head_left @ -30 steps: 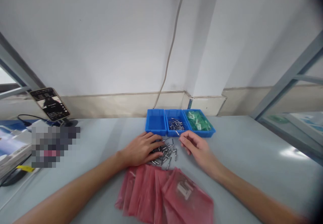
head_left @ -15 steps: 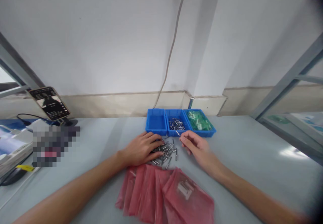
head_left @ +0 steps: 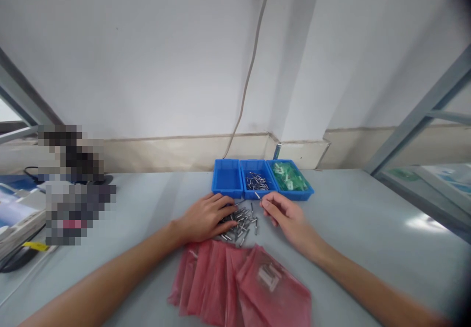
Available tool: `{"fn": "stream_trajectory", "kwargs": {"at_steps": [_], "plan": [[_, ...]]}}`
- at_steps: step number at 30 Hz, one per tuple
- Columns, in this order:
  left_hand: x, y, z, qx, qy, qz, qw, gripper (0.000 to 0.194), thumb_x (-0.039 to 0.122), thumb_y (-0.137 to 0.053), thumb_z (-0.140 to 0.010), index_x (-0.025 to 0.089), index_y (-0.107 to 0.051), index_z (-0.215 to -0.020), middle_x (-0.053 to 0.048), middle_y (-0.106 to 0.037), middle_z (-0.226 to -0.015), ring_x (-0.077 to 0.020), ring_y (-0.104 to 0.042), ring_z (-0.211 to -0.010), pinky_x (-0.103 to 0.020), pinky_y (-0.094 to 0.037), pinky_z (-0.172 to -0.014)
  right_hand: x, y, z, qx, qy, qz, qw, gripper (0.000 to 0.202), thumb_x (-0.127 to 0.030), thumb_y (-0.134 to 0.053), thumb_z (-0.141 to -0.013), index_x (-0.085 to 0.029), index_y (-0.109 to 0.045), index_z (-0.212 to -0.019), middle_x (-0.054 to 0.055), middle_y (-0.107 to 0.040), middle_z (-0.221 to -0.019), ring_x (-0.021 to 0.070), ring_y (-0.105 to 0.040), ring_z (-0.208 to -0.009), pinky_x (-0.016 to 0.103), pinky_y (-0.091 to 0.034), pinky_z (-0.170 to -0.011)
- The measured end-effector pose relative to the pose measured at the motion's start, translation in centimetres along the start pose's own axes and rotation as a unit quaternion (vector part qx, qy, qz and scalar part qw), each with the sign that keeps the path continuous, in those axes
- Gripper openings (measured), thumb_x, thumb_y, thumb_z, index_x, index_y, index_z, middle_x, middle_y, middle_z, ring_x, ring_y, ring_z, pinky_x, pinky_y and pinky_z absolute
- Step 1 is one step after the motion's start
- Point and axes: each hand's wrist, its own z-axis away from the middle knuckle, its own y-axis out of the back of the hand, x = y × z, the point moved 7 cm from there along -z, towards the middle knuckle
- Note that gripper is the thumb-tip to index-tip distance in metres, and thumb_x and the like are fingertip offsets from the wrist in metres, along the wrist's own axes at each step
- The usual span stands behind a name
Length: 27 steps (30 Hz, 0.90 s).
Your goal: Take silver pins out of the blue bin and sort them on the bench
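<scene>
My left hand (head_left: pixel 208 217) rests palm down on the table with its fingers spread over the left side of a loose pile of small metal pins (head_left: pixel 243 222). In a pinch between thumb and fingertips, my right hand (head_left: pixel 286 212) holds one slim metal pin (head_left: pixel 258 196) just in front of the middle blue bin (head_left: pixel 253 163). Inside that bin lie several similar metal pins (head_left: pixel 256 181). Overlapping red translucent bags (head_left: pixel 283 295) are fanned out nearer to me, and pale parts show through the top one.
A left blue bin (head_left: pixel 228 176) and a right blue bin (head_left: pixel 309 192) holding green bags (head_left: pixel 290 177) flank the middle one. The wall stands right behind them. At the far left are blurred-out items, a cable and a yellow tag (head_left: pixel 37 246).
Hardly anything differs. The right hand, still pinching the metal pin, has shifted very slightly; the left hand stays on the pile.
</scene>
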Motion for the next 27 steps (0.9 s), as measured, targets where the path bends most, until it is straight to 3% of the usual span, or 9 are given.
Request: {"fn": "stream_trajectory", "kwargs": {"at_steps": [11, 22, 27], "plan": [[0.0, 0.1, 0.1, 0.008, -0.008, -0.006, 1.000, 0.040, 0.045, -0.047, -0.113, 0.017, -0.065, -0.134, -0.012, -0.067, -0.127, -0.0242, -0.066, -0.110, -0.040, -0.054, -0.097, -0.1, 0.3, 0.0, 0.011, 0.029, 0.023, 0.999, 0.029, -0.054, -0.068, -0.099, -0.026, -0.062, -0.096, -0.004, -0.053, -0.079, 0.0147, -0.047, -0.064, 0.028, -0.040, -0.059], [0.1, 0.1, 0.0, 0.020, -0.012, -0.011, 1.000, 0.039, 0.045, -0.047, -0.113, 0.018, -0.066, -0.133, -0.011, -0.069, -0.127, -0.0241, -0.067, -0.109, -0.040, -0.054, -0.096, 0.2, 0.8, -0.2, 0.038, -0.033, -0.065, 0.997, 0.045, -0.065, -0.064, -0.098, -0.022, -0.064, -0.088, -0.004, -0.053, -0.072, 0.0119, -0.044, -0.055, 0.027, -0.036, -0.053], [0.1, 0.2, 0.1, 0.029, -0.017, -0.010, 0.999, 0.039, 0.045, -0.047, -0.112, 0.018, -0.067, -0.132, -0.011, -0.070, -0.125, -0.0235, -0.067, -0.108, -0.039, -0.054, -0.096, -0.9, 0.9, -0.2, 0.056, -0.016, -0.111, 0.992, 0.044, -0.063, -0.061, -0.100, -0.023, -0.070, -0.115, 0.000, -0.063, -0.083, 0.0122, -0.047, -0.055, 0.027, -0.038, -0.052]]}}
